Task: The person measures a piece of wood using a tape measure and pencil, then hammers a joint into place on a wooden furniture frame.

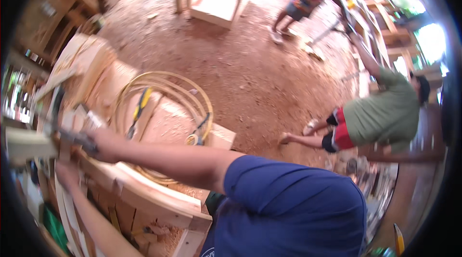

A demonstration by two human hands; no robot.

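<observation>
At the far left, my right hand [103,145] is closed round a blurred grey metal tool [74,137]; its exact kind is unclear. The tool reaches to a pale squared wood piece [30,142] at the picture's edge. Just below, my left hand [67,174] is beside the same wood, with its fingers blurred and partly hidden. Under my right forearm stretches a wooden bench [163,199] strewn with shavings. On it lie a coil of yellow tubing [199,96] and a yellow-and-black handled tool [141,105].
Thick wood pieces [94,67] stand at the bench's far left. A person in a green shirt [382,117] bends over timber at the right; another person [303,0] stands farther back. A wooden table frame [214,14] rests on the dirt floor [250,74].
</observation>
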